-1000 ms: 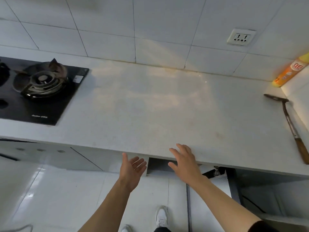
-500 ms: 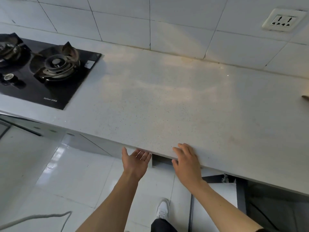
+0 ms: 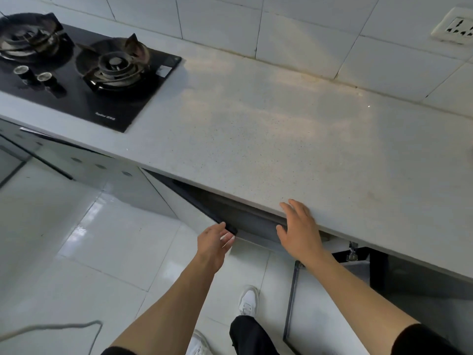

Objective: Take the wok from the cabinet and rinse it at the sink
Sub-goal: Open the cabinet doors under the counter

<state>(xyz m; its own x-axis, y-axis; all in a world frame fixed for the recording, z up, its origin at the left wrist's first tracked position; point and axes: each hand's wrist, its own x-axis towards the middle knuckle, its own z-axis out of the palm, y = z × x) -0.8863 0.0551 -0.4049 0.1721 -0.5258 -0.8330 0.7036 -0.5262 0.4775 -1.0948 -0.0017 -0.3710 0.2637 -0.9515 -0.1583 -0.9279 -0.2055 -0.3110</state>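
Gripping the dark top edge of a cabinet door (image 3: 202,208) that stands swung out from under the counter, the left hand (image 3: 213,242) has its thumb over the edge and its fingers curled beneath it. The right hand (image 3: 300,231) lies with straight, relaxed fingers against the front lip of the counter (image 3: 281,139), holding nothing. A second door (image 3: 290,301) stands ajar further right, seen edge-on. The wok is not visible anywhere — the space behind the doors is dark and I cannot tell what it holds. The sink is out of view too.

On the counter's left end sits one black stove (image 3: 84,70) with two burners — the nearer burner (image 3: 115,65) shows in full, the farther burner (image 3: 25,39) is cut by the frame edge — and two knobs (image 3: 35,76) side by side in front of them. One wall socket (image 3: 454,28) sits on the white tiles at upper right. Below, two white shoes (image 3: 248,301) stand on the glossy floor tiles, and one grey cable (image 3: 56,327) loops across the lower left.
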